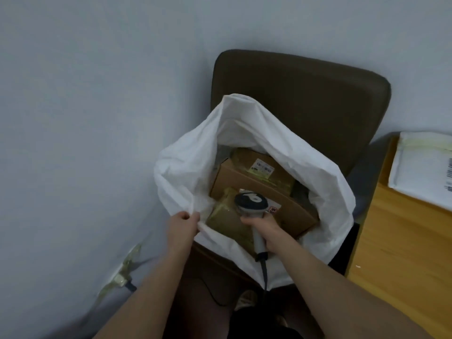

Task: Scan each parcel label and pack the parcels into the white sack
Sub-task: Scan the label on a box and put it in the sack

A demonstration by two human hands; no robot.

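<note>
The white sack stands open on a dark brown chair. Inside lie cardboard parcels: a brown box with a white label on top, and a taped parcel in front of it. My left hand pinches the sack's near rim and holds the mouth open. My right hand grips the handle of a grey barcode scanner, whose dark head points down over the parcels in the sack. The scanner's cable hangs down over the rim.
A wooden table stands at the right, with a white padded mailer bearing a label on it. A pale wall fills the left and back. A taped cable end sticks to the wall low on the left.
</note>
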